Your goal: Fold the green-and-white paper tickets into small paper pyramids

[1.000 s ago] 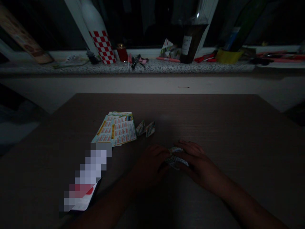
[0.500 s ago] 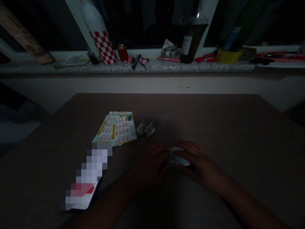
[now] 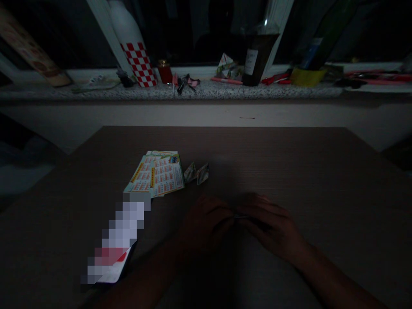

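Between my fingertips is a small piece of folded printed paper (image 3: pixel 240 216), showing only as a thin, pale edge. My left hand (image 3: pixel 207 221) pinches its left end with the fingers curled. From the other side my right hand (image 3: pixel 270 221) grips it, fingers bent over the top and thumb below. Most of the paper is hidden by the fingers and the dim light. Up and to the left of my hands, two small folded paper pieces (image 3: pixel 203 174) rest on the table, beside a fanned stack of printed paper slips (image 3: pixel 167 176).
A phone (image 3: pixel 111 272), its screen mostly blurred out, lies left of my left forearm on the brown table (image 3: pixel 277 159). Along the granite windowsill (image 3: pixel 212 91) behind stand a red-and-white checkered bottle (image 3: pixel 138 62), a dark bottle (image 3: pixel 256 60), a small red jar (image 3: pixel 165 72) and pens.
The paper's printed face was visible between my hands; now it appears edge-on. My right hand has shifted slightly right, and its fingers are more curled. The slips and phone stay put.
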Motion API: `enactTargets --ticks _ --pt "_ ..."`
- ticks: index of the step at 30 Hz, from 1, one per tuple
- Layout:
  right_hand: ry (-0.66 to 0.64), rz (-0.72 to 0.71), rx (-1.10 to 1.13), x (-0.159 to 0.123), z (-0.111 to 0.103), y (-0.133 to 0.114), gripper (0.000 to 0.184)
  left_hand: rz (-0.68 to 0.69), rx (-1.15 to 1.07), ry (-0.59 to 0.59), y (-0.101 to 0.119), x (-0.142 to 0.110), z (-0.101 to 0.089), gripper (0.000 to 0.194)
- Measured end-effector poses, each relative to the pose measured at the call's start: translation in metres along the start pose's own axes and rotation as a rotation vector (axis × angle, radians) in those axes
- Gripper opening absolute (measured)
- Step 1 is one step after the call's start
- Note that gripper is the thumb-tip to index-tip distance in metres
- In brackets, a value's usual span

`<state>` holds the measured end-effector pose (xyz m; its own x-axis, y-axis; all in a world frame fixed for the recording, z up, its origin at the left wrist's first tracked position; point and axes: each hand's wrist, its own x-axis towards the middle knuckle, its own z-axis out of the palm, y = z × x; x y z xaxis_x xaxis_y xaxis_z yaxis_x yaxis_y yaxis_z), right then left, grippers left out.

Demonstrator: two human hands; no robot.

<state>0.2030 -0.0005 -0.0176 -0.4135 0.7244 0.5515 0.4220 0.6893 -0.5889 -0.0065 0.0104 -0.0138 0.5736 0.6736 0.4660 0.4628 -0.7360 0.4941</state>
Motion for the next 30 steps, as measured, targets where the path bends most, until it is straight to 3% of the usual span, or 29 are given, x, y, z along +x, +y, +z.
enactTargets --ticks 5,12,17,20,25,30 --pt "0.091 0.045 0.051 -0.002 0.003 -0.006 0.015 -0.120 -0.083 -0.025 0.010 0.001 -0.001 0.012" --pt "0.106 0.396 0.144 -0.006 0.013 -0.012 0.005 -0.572 -0.408 -0.110 0.020 0.000 0.004 0.016" --pt "0.073 0.544 0.381 -0.006 0.016 -0.014 0.010 -0.713 -0.480 -0.092 0.019 0.003 0.003 0.013" --pt "0.043 0.563 0.428 -0.006 0.014 -0.014 0.011 -0.822 -0.581 -0.017 0.015 0.004 0.002 0.020" --pt "0.036 0.508 0.504 -0.008 0.011 -0.010 0.010 -0.927 -1.012 0.131 0.007 0.003 0.006 0.042" --pt "0.096 0.426 0.523 -0.012 0.011 -0.006 0.025 -0.929 -1.282 0.137 -0.002 0.002 0.008 0.049"
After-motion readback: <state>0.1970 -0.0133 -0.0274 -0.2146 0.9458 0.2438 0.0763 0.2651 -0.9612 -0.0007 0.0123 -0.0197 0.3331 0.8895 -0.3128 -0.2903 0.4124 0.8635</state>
